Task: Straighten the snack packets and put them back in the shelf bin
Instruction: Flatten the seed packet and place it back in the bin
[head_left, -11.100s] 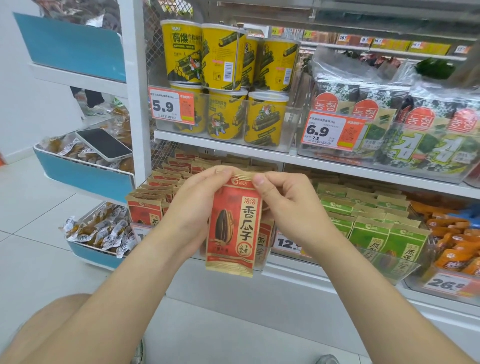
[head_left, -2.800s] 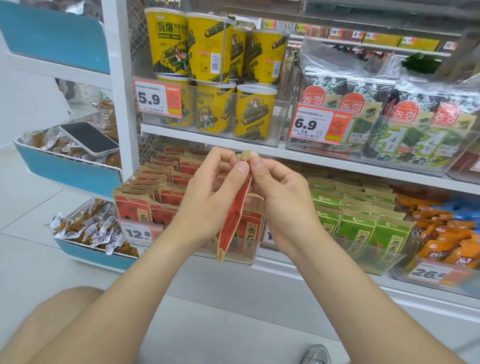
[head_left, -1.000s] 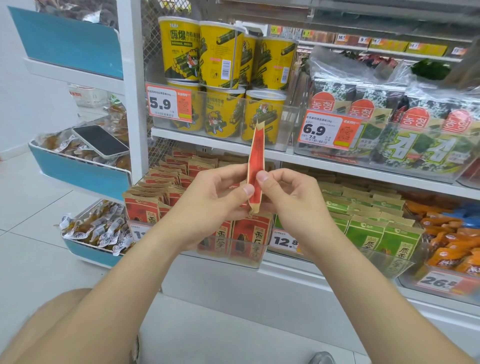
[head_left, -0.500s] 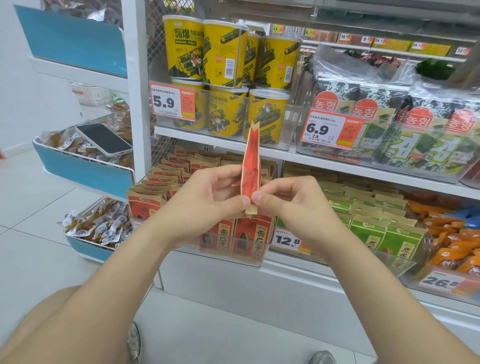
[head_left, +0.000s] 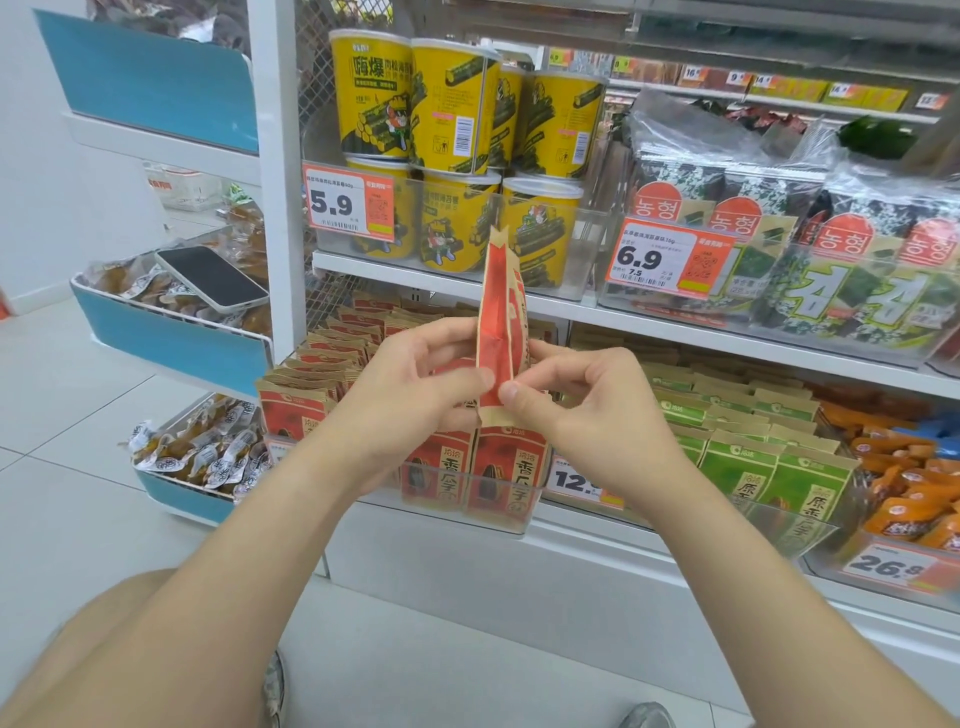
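A red and tan snack packet (head_left: 500, 317) stands upright and edge-on in front of the shelf, held by both hands near its lower end. My left hand (head_left: 415, 384) pinches its left side, and my right hand (head_left: 587, 400) pinches its right side with thumb and fingers. Just below the hands is the clear shelf bin (head_left: 498, 519), where rows of matching red packets (head_left: 322, 364) stand upright.
Green packets (head_left: 753, 447) fill the neighbouring bin on the right, orange packs (head_left: 914, 499) beyond them. Yellow tubs (head_left: 457, 156) and seaweed packs (head_left: 857, 249) sit on the shelf above. A phone (head_left: 210, 278) lies on a blue side bin at left.
The packet was flipped from hanging down to standing upright edge-on. Over the last second both hands kept pinching its lower end, and it turned a little, showing more of its face.
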